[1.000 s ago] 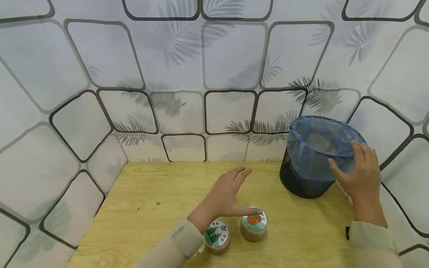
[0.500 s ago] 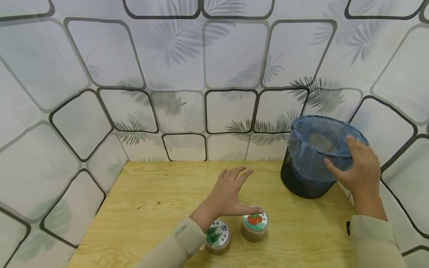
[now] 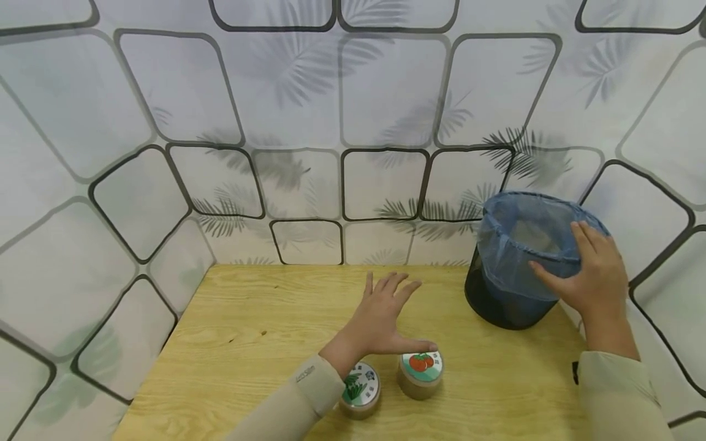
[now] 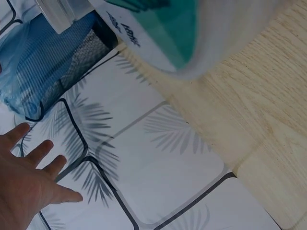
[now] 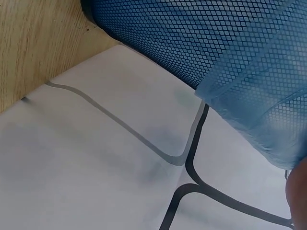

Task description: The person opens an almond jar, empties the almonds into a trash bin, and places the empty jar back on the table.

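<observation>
My left hand point(image 3: 380, 321) hovers over the table with its fingers spread and thumb stretched out. Its thumb passes above a round container point(image 3: 421, 367) whose lid label shows red tomatoes. Partly behind my left cuff stands a second round container point(image 3: 361, 389) with green leaves on its label. At the right, my right hand point(image 3: 598, 275) is raised at the near side of a black mesh bin point(image 3: 504, 306), thumb and fingers apart. A blue bag point(image 3: 502, 263) lines the bin and folds over its rim. Whether my right fingers touch the bag, I cannot tell.
The wooden table point(image 3: 265, 343) meets patterned walls point(image 3: 298, 184) at the back and both sides. The bin stands in the back right corner, close to the right wall. In the left wrist view a teal-labelled container point(image 4: 180, 33) looms close to the camera.
My right hand has shifted slightly left and up against the bin. The fingers of my left hand have spread a little wider. The containers and bin stay put; the view has drifted slightly.
</observation>
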{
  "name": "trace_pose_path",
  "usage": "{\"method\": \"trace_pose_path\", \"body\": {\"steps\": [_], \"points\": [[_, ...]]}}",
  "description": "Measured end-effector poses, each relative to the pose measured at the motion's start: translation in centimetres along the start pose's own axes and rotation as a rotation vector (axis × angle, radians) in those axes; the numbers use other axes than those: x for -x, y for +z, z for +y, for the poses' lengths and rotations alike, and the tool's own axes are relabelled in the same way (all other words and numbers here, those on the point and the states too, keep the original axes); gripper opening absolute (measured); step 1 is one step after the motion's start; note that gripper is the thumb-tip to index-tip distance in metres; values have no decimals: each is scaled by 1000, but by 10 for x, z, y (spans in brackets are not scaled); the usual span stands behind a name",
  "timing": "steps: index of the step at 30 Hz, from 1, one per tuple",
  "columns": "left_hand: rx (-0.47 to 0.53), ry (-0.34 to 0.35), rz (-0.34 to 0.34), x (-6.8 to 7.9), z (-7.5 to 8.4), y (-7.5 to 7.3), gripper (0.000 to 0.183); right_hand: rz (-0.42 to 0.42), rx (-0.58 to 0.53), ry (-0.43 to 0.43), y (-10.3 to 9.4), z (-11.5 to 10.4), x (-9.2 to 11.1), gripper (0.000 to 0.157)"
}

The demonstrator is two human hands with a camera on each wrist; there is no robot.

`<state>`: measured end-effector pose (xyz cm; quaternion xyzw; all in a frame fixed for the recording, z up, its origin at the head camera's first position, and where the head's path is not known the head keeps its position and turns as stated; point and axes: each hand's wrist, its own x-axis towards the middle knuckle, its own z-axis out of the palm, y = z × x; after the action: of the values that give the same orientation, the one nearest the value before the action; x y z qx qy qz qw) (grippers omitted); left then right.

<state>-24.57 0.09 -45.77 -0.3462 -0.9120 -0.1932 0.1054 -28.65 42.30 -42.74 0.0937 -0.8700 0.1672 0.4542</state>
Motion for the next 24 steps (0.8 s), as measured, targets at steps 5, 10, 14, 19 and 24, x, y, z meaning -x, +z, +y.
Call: {"method": "trace_pose_path", "body": {"steps": [5,10,14,19,24], "points": [[-33,10,37,-4,2,-1,111,-22,33,4,-2,2,1,124],[-37,16,39,-8,4,-4,109,-59,54,15,-4,6,2,118],[-38,14,32,-11,5,-4,108,-91,66,31,-5,8,2,113],[-29,15,23,-17,4,-3,108,-87,70,16,-2,9,3,112],[-31,43,32,-29,5,-2,110,-78,77,9,-3,7,2,114]]}}
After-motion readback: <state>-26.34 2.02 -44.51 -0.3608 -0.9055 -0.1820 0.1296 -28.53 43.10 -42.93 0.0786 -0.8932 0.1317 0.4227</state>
